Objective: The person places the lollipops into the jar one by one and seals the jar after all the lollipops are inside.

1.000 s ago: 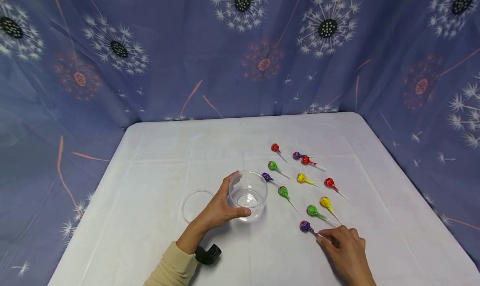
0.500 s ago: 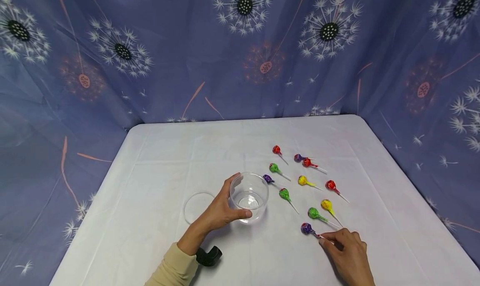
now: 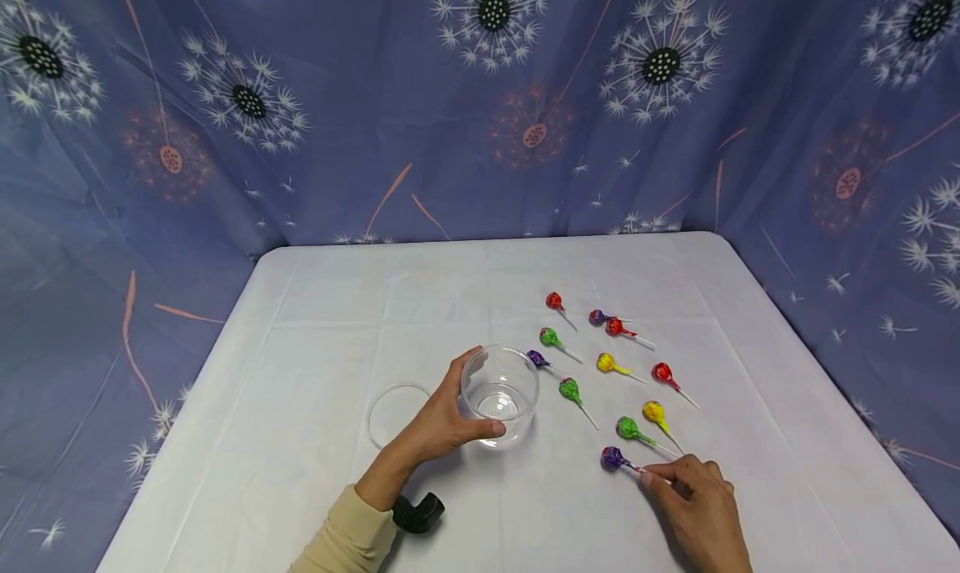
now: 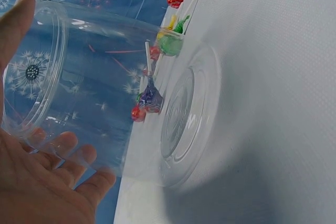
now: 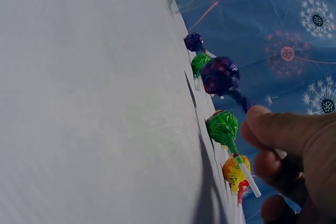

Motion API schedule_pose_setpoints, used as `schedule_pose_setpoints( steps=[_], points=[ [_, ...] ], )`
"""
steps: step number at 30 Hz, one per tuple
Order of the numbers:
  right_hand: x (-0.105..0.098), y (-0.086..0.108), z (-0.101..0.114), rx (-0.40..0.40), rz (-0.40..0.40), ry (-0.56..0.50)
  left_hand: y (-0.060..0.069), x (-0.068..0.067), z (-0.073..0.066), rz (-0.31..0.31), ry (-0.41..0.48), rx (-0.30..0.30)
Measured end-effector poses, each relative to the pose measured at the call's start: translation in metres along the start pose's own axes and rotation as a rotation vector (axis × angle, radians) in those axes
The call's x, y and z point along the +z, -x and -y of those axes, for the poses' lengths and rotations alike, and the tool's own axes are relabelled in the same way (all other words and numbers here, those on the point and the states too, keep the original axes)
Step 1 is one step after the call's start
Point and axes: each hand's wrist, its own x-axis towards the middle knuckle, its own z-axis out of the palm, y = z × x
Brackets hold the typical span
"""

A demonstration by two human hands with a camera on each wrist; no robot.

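My left hand [image 3: 450, 419] holds a clear plastic jar [image 3: 501, 394] around its side, thumb in front and fingers behind. The jar stands upright on the white table with nothing inside. In the left wrist view, its round base [image 4: 191, 114] and wall show lollipops through them. My right hand [image 3: 696, 506] pinches the stick of a purple lollipop [image 3: 612, 459] between thumb and fingers, its wrapped head pointing left. In the right wrist view, that purple head [image 5: 220, 75] is dark and close; whether it touches the table I cannot tell. A green lollipop [image 3: 628, 428] lies just beyond it.
More lollipops lie scattered to the jar's right, including a yellow one [image 3: 654, 413], a red one [image 3: 663, 373] and a purple one [image 3: 537, 359] beside the jar. A clear round lid [image 3: 370, 414] lies left of the jar. A patterned blue curtain [image 3: 360, 123] surrounds the table.
The head view has shifted slightly. Both hands keep their holds, and the jar and lollipops show no clear movement on the table.
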Motion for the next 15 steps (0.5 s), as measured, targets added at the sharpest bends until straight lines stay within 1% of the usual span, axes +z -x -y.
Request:
schedule_pose_setpoints(
  steps=[4, 6, 8, 13, 15],
  points=[
    [-0.003, -0.003, 0.001, -0.112, -0.086, -0.057, 0.0, 0.0, 0.0, 0.004, -0.001, 0.001],
    [-0.005, -0.005, 0.003, -0.154, -0.105, -0.08, 0.0, 0.0, 0.0, 0.006, 0.0, -0.002],
    [-0.008, -0.009, 0.006, -0.171, -0.103, -0.091, 0.0, 0.0, 0.0, 0.006, 0.0, -0.009],
    [-0.015, -0.02, 0.02, -0.178, -0.092, -0.118, 0.0, 0.0, 0.0, 0.006, 0.006, -0.019],
    [-0.016, -0.026, 0.024, -0.198, -0.097, -0.142, 0.0, 0.0, 0.0, 0.008, 0.008, -0.017]
  ],
)
